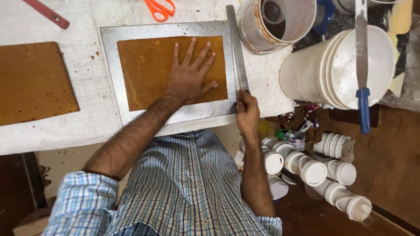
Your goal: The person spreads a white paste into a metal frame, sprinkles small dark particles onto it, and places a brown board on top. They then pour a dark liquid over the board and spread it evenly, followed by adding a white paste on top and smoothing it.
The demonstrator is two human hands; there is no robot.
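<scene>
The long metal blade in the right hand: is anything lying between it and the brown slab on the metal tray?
Nothing visible does. The long metal blade lies along the right edge of the flat brown slab on the rectangular metal tray, held by the right hand. The left hand presses flat on the slab, left of the blade.

1. I see bare counter (94, 105) between the loose brown sheet (33, 81) and the metal frame (168, 29): open passage there.
2. The right edge is crowded: the long knife (236, 48) lies along the frame, with the rusty bucket (273, 24) and stacked white buckets (337, 67) just beyond.
3. At the far edge, orange scissors (159, 8) and a red tool (46, 13) narrow the room.
</scene>
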